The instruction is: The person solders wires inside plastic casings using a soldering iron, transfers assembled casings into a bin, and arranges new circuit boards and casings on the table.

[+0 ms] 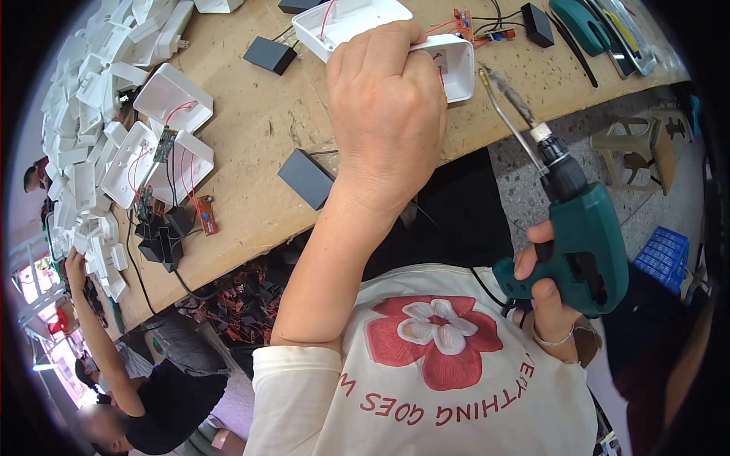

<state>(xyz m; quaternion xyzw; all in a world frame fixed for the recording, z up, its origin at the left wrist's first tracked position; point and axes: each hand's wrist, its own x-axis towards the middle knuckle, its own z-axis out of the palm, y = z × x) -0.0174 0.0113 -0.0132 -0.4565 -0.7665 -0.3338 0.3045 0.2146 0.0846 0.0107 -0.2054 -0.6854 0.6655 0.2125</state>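
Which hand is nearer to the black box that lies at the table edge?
The left hand. It grips a white plastic housing just above and right of the black box. The right hand holds a green electric screwdriver off the table, farther right.

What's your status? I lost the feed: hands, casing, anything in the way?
Left hand clamps white casing on bench. Right hand grips green drill, bit short of casing. Path open; black box sits aside.
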